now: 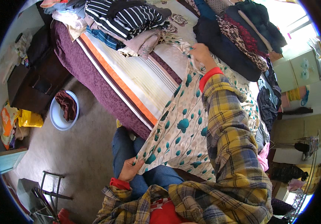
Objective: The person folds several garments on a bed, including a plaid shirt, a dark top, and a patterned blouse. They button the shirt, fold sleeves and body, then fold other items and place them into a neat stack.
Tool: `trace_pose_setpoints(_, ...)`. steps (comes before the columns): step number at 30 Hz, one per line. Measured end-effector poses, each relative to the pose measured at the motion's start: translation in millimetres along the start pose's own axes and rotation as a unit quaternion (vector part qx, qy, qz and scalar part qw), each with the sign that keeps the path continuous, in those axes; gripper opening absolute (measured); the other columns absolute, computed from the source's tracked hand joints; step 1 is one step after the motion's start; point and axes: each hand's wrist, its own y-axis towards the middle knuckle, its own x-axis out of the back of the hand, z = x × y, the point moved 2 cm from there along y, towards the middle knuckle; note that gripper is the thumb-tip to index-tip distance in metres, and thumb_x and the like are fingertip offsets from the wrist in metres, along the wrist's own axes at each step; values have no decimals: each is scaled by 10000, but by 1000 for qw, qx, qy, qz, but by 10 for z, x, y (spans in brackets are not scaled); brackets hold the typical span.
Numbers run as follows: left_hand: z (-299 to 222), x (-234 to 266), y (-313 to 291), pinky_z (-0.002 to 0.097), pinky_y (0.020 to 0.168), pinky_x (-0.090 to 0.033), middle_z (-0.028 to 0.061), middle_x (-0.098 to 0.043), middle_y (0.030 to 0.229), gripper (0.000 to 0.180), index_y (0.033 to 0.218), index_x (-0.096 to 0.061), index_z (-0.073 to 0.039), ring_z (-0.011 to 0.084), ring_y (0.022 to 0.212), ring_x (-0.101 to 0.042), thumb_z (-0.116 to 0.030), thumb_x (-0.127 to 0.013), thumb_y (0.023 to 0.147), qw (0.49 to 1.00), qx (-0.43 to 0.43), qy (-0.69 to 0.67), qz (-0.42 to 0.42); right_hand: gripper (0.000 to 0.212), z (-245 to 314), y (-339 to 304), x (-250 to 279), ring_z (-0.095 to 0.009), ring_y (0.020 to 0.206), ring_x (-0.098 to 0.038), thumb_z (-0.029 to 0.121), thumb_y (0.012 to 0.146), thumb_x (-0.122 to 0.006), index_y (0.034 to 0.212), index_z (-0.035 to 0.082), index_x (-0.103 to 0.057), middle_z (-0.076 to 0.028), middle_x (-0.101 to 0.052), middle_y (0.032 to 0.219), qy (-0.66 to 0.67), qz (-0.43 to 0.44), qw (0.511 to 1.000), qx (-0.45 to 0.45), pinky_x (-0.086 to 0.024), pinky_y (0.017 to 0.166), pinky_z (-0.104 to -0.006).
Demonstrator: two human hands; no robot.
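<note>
A cream cloth garment (184,128) with teal flower buds on thin stems is stretched over my lap and the bed's near edge. My left hand (130,168) grips its lower left corner close to my knee, fingers closed on the fabric. Farther off, my right hand (202,56) is closed on a gathered upper part of the same cloth, beside a dark folded pile. The garment's kind cannot be told, since my right sleeve covers part of it.
Striped bedding (130,87) covers the bed. Folded clothes (127,22) lie at the back, with a dark clothes pile (224,44) at the right. A pale basin (58,121) holding a brown cloth (66,104) stands on the floor at left, near a dark cabinet (30,89). A metal-framed chair (52,192) is lower left.
</note>
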Motion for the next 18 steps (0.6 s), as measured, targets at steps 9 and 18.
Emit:
trace_pose_setpoints(9, -83, -99, 39, 246, 759, -524, 35, -671, 1065, 323, 1225, -604, 1, 66, 866, -611, -69, -651, 913, 998, -15, -57, 11, 165, -43, 120, 722, -110, 455, -507, 144, 910, -588, 1006, 20, -639, -40, -586, 626, 416, -102, 899, -91, -388, 408, -268)
trace_pose_setpoints(18, -461, -432, -231, 310, 694, -505, 86, -682, 929, 222, 1051, -578, -28, 163, 812, -648, -119, -686, 880, 952, -197, 226, -65, 188, -298, -467, 1161, -216, 765, -667, 86, 951, -520, 1084, -44, -552, -119, -631, 913, 589, -129, 796, -61, -566, 667, -339)
